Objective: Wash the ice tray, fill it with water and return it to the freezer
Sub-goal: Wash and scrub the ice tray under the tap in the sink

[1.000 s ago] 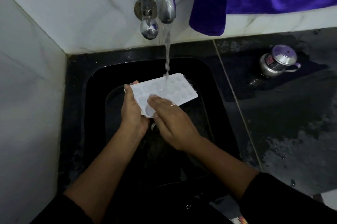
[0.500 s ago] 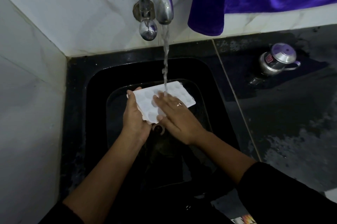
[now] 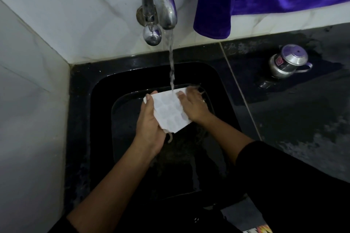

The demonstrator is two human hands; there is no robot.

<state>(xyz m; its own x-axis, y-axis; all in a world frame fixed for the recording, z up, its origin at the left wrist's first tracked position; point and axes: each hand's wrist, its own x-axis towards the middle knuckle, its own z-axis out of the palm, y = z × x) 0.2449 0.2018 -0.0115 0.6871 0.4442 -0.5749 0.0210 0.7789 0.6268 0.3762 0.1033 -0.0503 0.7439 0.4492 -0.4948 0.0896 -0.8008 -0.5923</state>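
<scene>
- The white ice tray [image 3: 169, 110] sits tilted over the black sink [image 3: 83, 119] — tap [image 3: 161, 3] water hitting its far edge.
- Left hand [image 3: 151, 124] clasps the tray's left side.
- Right hand [image 3: 193, 103] lies flat on it, fingers spread.

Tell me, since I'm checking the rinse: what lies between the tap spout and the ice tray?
Only a stream of running water, falling from the tap spout onto the far edge of the white ice tray, as the head view shows.
</scene>
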